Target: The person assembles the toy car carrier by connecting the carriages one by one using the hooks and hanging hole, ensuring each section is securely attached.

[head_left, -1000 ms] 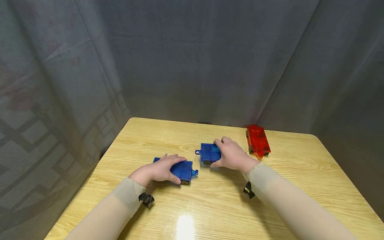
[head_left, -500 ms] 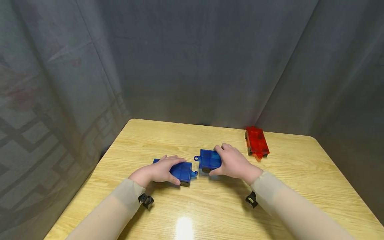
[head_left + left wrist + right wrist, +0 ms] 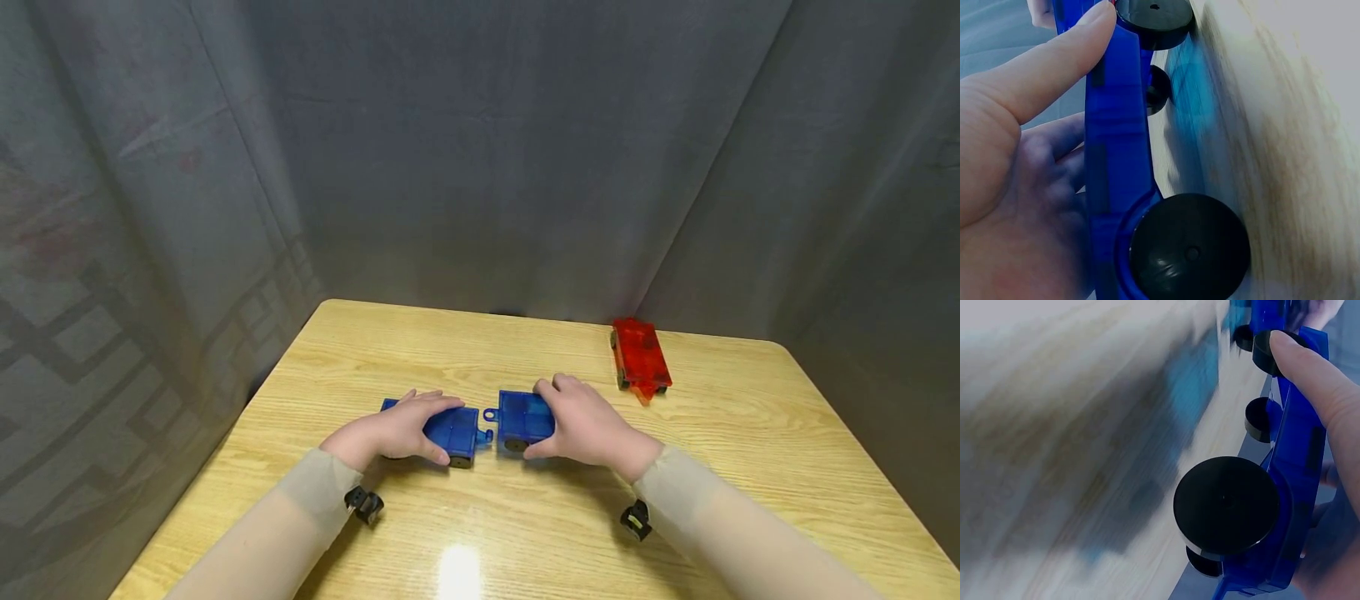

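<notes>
My left hand (image 3: 405, 429) grips a translucent blue toy wagon (image 3: 456, 429) across its width, thumb on the near side. A small hitch post (image 3: 485, 436) sticks out from its right end. My right hand (image 3: 588, 425) holds a second blue toy wagon (image 3: 517, 412), whose ring hitch (image 3: 491, 414) points left, just above and behind the post. Black wheels (image 3: 1190, 247) show under the left wagon in the left wrist view. In the right wrist view the right wagon's wheels (image 3: 1225, 505) hang over the table, its shadow apart below. My palms hide the wagons' outer ends.
A translucent red toy wagon (image 3: 642, 354) stands at the back right of the wooden table (image 3: 420, 333), its pointed hitch facing forward. Grey curtains (image 3: 480, 167) enclose the table's back and sides.
My right hand has brought its blue wagon nearer to me and slightly left, so the ring now lies close to the post. The left hand and its wagon have stayed almost still.
</notes>
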### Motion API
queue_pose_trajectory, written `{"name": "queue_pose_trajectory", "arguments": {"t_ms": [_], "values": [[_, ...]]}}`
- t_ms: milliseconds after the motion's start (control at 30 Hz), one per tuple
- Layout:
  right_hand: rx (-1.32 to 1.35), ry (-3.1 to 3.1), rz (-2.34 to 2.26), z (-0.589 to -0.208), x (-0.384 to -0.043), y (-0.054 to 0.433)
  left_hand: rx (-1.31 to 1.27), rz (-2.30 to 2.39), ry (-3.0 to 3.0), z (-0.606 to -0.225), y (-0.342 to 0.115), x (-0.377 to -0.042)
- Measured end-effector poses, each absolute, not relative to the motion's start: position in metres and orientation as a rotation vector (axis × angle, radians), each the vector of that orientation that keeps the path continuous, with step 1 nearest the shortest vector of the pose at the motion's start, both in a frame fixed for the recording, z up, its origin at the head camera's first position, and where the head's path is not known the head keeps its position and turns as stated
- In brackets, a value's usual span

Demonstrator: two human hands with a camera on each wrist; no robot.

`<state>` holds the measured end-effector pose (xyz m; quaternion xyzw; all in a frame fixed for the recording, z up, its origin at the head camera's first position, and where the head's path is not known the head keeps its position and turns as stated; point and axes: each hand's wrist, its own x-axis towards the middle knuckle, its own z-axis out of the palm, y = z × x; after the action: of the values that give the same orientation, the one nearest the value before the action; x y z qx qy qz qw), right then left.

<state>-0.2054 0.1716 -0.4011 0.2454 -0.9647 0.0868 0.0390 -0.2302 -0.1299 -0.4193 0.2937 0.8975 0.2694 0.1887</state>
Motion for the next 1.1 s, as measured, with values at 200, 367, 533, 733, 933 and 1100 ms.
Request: {"name": "queue_pose_trajectory", "arguments": {"t_ms": [200,367,533,733,933,1100], "values": [[0.745,-2.962,0.283,-0.403,-0.197,0.172,0.839,0.762,2.518,-0.422,-0.131,-0.231],[0.73,-2.972,0.283,-0.405,-0.194,0.174,0.852,0.761,2.52,-0.423,-0.132,-0.232],[0.722,-2.982,0.271,-0.406,-0.192,0.174,0.849,0.765,2.523,-0.423,-0.132,-0.232],[0.709,-2.985,0.287,-0.408,-0.19,0.174,0.842,0.771,2.524,-0.422,-0.132,-0.231],[0.716,-2.984,0.29,-0.411,-0.189,0.173,0.831,0.791,2.513,-0.421,-0.132,-0.231],[0.715,-2.983,0.283,-0.412,-0.189,0.173,0.828,0.795,2.508,-0.421,-0.133,-0.232]]}}
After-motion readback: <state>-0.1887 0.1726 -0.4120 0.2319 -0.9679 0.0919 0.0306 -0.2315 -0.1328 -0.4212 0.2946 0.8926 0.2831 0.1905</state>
